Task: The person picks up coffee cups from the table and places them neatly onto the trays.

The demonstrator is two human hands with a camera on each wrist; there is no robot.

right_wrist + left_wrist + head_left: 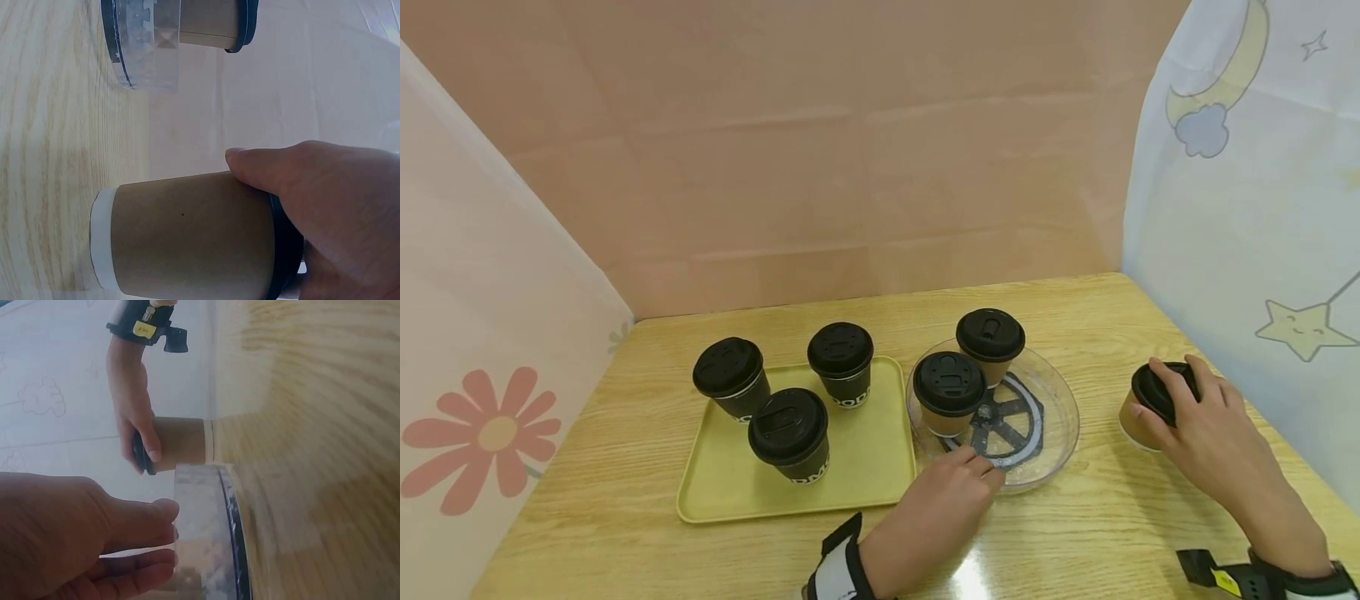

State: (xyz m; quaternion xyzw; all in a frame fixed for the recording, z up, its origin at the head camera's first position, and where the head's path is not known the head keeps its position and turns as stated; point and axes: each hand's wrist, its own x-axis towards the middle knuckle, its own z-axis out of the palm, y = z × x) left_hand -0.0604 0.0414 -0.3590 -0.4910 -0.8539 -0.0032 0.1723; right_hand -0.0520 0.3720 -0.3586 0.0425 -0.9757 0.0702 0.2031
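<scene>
My right hand [1213,433] grips a brown paper cup [1138,421] by its black lid from above, thumb down one side. In the right wrist view the cup [194,237] stands upright, its white base at the wood surface. At the near rim of a clear round turntable tray [1060,454] is my left hand [951,492]. The left wrist view has its thumb and fingertips right at the top edge of the clear wall [200,531], with a gap between them. Two lidded brown cups, one nearer [950,392] and one farther [991,342], stand in the turntable's left and back parts.
Left of the turntable lies a yellow tray [865,487]. Three dark cups with black lids are there: a front cup [790,433], a back right cup [842,362] and a left cup [730,379]. A pinkish sheet [865,167] and patterned side sheets surround the wooden table [602,467].
</scene>
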